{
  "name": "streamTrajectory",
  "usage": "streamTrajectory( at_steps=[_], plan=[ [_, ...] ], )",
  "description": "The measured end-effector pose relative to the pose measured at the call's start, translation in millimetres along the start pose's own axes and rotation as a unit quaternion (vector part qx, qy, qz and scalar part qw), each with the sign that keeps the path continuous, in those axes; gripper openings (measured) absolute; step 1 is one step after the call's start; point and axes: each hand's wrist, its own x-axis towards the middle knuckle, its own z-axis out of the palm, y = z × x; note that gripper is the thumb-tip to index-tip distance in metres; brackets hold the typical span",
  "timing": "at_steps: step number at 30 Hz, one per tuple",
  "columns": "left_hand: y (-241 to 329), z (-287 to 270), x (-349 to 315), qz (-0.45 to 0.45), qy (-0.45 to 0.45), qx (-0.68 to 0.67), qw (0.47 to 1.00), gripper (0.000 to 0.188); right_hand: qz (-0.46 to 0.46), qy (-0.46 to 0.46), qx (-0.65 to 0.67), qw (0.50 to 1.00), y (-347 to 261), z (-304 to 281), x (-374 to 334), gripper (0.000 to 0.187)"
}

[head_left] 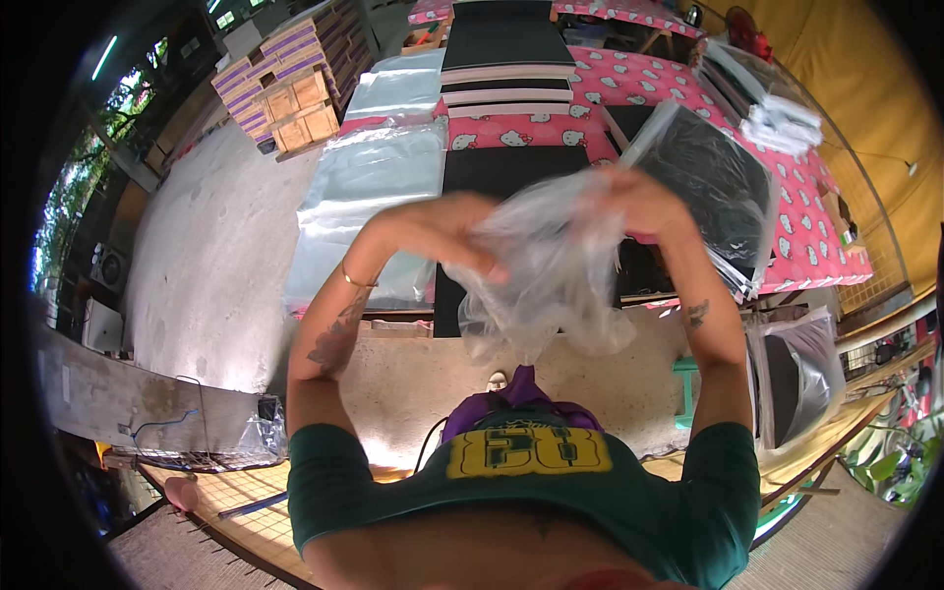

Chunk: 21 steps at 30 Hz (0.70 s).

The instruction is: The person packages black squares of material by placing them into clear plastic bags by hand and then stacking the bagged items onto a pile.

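A crumpled clear plastic bag [551, 280] hangs between my two hands above the table's near edge, smeared by motion. My left hand [444, 234] grips its left side, the thumb lying over the plastic. At the upper right of the bag, my right hand [644, 205] is closed on the film, its fingertips blurred. Under the bag lies a flat black board [511, 169], partly hidden by it. Stacked clear plastic bags [369, 182] lie flat to the left of my left hand. Beyond my right hand rest black boards wrapped in clear plastic [710, 182].
A pink patterned cloth [634, 87] covers the table. Thick black-topped stacks [506, 44] stand toward its far side. Wooden crates [300, 103] are piled on the floor at far left. A green stool [685, 393] and more plastic-wrapped boards [808, 379] are at my right.
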Motion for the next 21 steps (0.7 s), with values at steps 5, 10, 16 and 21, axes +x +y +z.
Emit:
streamTrajectory(
  at_steps=[5,10,16,21],
  plan=[
    [-50.4,4.9,-43.1,0.111,0.13,-0.364,0.916,0.037,-0.039,0.094,0.149,0.984,33.7,-18.6,-49.0,0.031],
    [-136.2,90.9,-73.1,-0.077,0.371,-0.603,0.701,0.027,-0.017,0.201,0.231,0.952,106.7,-13.3,-85.7,0.035],
    [-107.5,83.0,-73.7,0.101,0.391,-0.636,0.658,0.029,0.147,0.097,0.232,0.957,100.8,49.9,-95.9,0.028],
    [-111.1,134.5,-59.5,-0.033,0.338,-0.479,0.809,0.03,-0.188,0.184,0.476,0.839,172.7,59.4,-117.0,0.027]
  ],
)
